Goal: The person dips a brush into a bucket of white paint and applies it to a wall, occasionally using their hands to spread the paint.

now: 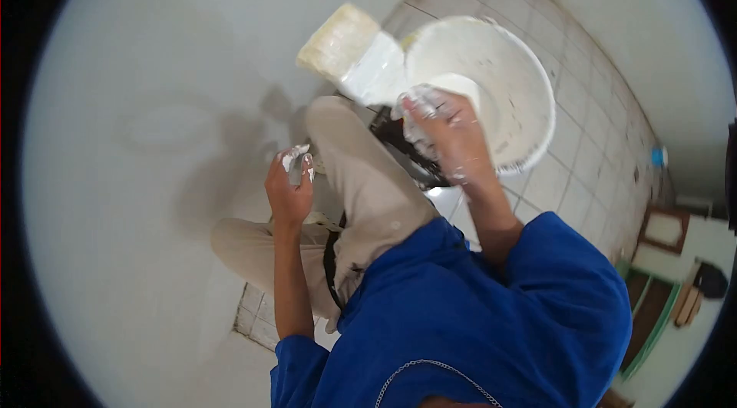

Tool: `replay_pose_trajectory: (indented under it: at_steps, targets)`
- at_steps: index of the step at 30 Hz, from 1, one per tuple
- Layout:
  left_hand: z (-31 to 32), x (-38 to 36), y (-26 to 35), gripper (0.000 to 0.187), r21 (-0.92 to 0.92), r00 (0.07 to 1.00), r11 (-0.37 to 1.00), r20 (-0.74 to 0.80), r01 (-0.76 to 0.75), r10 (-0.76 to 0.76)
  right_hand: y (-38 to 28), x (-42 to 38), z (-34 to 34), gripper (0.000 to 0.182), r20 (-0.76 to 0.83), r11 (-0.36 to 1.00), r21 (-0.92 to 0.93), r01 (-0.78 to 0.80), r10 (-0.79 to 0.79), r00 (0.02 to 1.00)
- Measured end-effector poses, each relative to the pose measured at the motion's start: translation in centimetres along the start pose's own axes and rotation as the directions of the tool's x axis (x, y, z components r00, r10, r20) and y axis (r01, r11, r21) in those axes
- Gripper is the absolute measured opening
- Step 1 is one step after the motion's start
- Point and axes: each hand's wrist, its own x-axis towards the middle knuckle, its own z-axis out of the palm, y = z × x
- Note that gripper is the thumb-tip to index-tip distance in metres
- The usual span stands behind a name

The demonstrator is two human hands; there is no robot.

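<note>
Flat tool out ahead of your right hand, bucket close by

Your right hand (449, 132) is closed, its fingers curled in at the near end of a broad, flat tool (355, 57). White coating covers your fingers and blurs where hand ends and tool begins, so the exact grip is hard to read. The tool lies between the wall (153, 62) and the white bucket (518, 62), its pale yellow end pointing away from you. Holding it by the near end probably leaves its broad face free and reachable in front of you.

The bucket stands on the tiled floor (564, 132), just beyond your right hand, likely placed there to spare you a long reach. From above, the tool's white part meets the rim's outline; you cannot tell whether they touch.

Your left hand (288, 189) hangs near your bent knee (334, 120), thumb and forefinger curved with a gap between them, both smeared white and apparently gripping nothing. Held off to that side, it seems kept clear of the tool. A dark object (390, 135) sits partly hidden between knee and right hand.
</note>
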Motion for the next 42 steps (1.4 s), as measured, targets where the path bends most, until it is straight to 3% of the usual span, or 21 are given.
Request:
replay_pose_trajectory:
  at_steps: [1, 2, 3, 5, 7, 10, 13, 14, 18, 22, 25, 27, 30, 33, 37, 40, 42]
  targets:
    - [1.7, -0.1, 1.5, 0.023, -0.184, 0.998, 0.981, -0.001, 0.062, -0.063, 0.6, -0.1, -1.5, 0.019, -0.078, 0.939, -0.215, 0.268, -0.29, 0.954]
    - [3.4, -0.3, 3.0, 0.025, -0.357, 0.991, 0.925, 0.004, 0.128, -0.136, -0.1, -0.9, -3.2, 0.021, -0.138, 0.957, -0.237, 0.168, -0.204, 0.969]
    - [4.9, -0.5, 4.6, 0.029, -0.555, 0.962, 0.786, 0.119, 0.271, -0.247, -1.0, -1.9, -4.7, 0.022, -0.194, 0.967, -0.248, 0.062, -0.112, 0.975]
    - [8.2, -0.1, 7.2, 0.036, -0.787, 0.847, 0.35, 0.381, 0.508, -0.371, -0.1, -2.6, -8.3, 0.025, -0.294, 0.946, -0.32, 0.046, -0.146, 0.945]
    - [11.9, -1.0, 6.8, 0.046, -0.703, 0.655, 0.006, 0.659, 0.711, -0.369, 0.9, -4.0, -10.6, 0.028, -0.364, 0.911, -0.411, 0.018, -0.182, 0.913]
    - [18.0, -1.3, 4.9, 0.051, -0.478, 0.268, -0.36, 0.825, 0.801, -0.498, 2.3, -5.0, -13.1, 0.031, -0.398, 0.787, -0.615, -0.042, -0.264, 0.879]
    - [20.9, -1.6, 3.9, 0.058, -0.435, 0.178, -0.505, 0.86, 0.745, -0.478, 3.1, -5.8, -13.8, 0.034, -0.398, 0.644, -0.751, -0.146, -0.265, 0.878]
    - [21.7, -1.5, 3.7, 0.057, -0.409, 0.264, -0.5, 0.904, 0.764, -0.335, 3.4, -5.9, -14.5, 0.035, -0.401, 0.633, -0.758, -0.156, -0.263, 0.878]
    - [26.5, -2.5, 2.5, 0.058, -0.535, 0.452, -0.453, 0.845, 0.713, -0.286, 4.2, -6.0, -16.2, 0.039, -0.405, 0.599, -0.776, -0.198, -0.233, 0.884]
    - [28.0, -2.5, 2.2, 0.059, -0.586, 0.559, -0.396, 0.806, 0.707, -0.196, 4.5, -5.8, -16.9, 0.04, -0.415, 0.569, -0.79, -0.23, -0.218, 0.883]
    - [28.3, -2.4, 1.3, 0.06, -0.61, 0.586, -0.346, 0.789, 0.713, -0.183, 4.9, -5.6, -16.8, 0.041, -0.419, 0.583, -0.781, -0.225, -0.221, 0.881]
    - [28.5, -2.3, 0.4, 0.06, -0.614, 0.564, -0.299, 0.789, 0.73, -0.243, 6.4, -5.1, -17.0, 0.036, -0.393, 0.537, -0.823, -0.185, -0.305, 0.867]
    - [28.8, -2.0, -0.2, 0.063, -0.55, 0.44, -0.205, 0.8, 0.81, -0.407, 7.9, -4.2, -17.4, 0.035, -0.365, 0.476, -0.865, -0.16, -0.379, 0.85]
    - [28.0, -3.1, 2.0, 0.07, -0.471, 0.298, -0.22, 0.79, 0.854, -0.536, 8.1, -5.0, -18.0, 0.036, -0.381, 0.455, -0.872, -0.18, -0.402, 0.832]
    - [29.1, -4.6, 1.9, 0.073, -0.426, 0.278, -0.255, 0.842, 0.868, -0.463, 8.4, -4.5, -17.9, 0.037, -0.395, 0.465, -0.863, -0.196, -0.382, 0.835]
    - [31.0, -5.1, 2.9, 0.069, -0.433, 0.287, -0.255, 0.843, 0.865, -0.455, 7.7, -4.6, -17.5, 0.044, -0.463, 0.528, -0.799, -0.287, -0.235, 0.855]
    - [31.1, -5.1, 2.9, 0.071, -0.432, 0.28, -0.267, 0.843, 0.862, -0.46, 8.3, -4.6, -17.9, 0.044, -0.45, 0.489, -0.828, -0.276, -0.283, 0.847]
